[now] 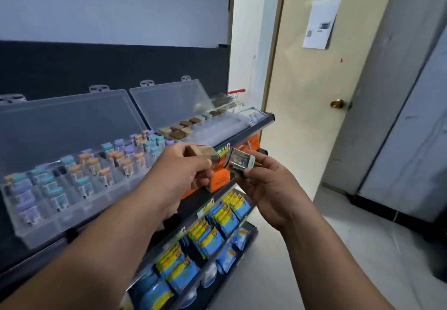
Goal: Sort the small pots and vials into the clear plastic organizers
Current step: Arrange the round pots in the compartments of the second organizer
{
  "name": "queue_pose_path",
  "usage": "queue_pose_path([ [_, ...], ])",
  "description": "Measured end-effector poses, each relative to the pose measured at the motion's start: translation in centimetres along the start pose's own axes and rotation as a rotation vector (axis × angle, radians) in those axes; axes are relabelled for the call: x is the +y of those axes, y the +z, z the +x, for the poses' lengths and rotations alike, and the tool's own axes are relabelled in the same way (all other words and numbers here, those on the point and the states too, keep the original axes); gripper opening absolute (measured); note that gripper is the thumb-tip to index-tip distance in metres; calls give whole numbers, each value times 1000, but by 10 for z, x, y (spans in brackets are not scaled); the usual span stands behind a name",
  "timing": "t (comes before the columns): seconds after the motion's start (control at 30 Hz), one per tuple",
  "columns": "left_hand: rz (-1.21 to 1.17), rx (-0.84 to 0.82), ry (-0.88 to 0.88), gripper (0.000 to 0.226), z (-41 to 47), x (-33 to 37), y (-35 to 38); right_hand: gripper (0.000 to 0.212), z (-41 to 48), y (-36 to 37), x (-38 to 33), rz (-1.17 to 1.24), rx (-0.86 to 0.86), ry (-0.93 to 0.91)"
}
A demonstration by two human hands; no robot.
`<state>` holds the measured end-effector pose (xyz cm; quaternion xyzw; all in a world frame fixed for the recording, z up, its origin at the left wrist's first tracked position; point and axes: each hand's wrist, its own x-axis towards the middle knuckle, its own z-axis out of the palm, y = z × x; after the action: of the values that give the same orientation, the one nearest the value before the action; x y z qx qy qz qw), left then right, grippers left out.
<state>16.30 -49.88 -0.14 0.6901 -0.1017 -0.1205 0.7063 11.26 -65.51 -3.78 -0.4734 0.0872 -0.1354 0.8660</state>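
Note:
My left hand (pixel 180 173) grips a small clear pot with a brown cap (pixel 202 154), held sideways in front of the top shelf. Just to its right, my right hand (pixel 271 185) pinches a second clear pot with a pale cap (pixel 239 163), tilted, its base close to the first pot. Behind them, two clear plastic organizers stand open on the top shelf. The left organizer (pixel 72 209) holds several vials with teal, purple and orange caps. The right organizer (pixel 217 131) holds several brown- and beige-capped pots along its back row.
Orange boxes (pixel 219 180) sit on the shelf below my hands. Lower shelves carry blue and yellow packets (pixel 217 232). A closed door with a brass knob (pixel 337 103) is on the right, beside a grey cabinet (pixel 399 116). A small red-handled cart (pixel 235 94) stands behind the shelf end.

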Motion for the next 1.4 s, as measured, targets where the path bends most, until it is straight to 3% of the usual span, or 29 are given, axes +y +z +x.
queue_pose_path([
  [0.2,127,65,101,22,83,-7,21,40,78,-21,-15,-159,29,-51],
  [0.3,189,152,131,40,128,-1,23,39,125,-19,-24,-305,17,-67],
  [0.53,448,323,187,42,215,13,22,40,220,-28,-39,-621,-25,-177],
  [0.67,617,322,175,48,243,11,20,35,259,-27,-43,-818,-86,-221],
  [1.07,872,455,-23,22,306,-6,30,43,396,-8,-27,-1266,-504,-416],
  [1.3,998,479,-85,20,318,-21,42,28,427,-4,-9,-1424,-810,-489],
  [1.4,1039,501,-122,21,323,-24,44,32,432,-4,-3,-1457,-910,-561],
])
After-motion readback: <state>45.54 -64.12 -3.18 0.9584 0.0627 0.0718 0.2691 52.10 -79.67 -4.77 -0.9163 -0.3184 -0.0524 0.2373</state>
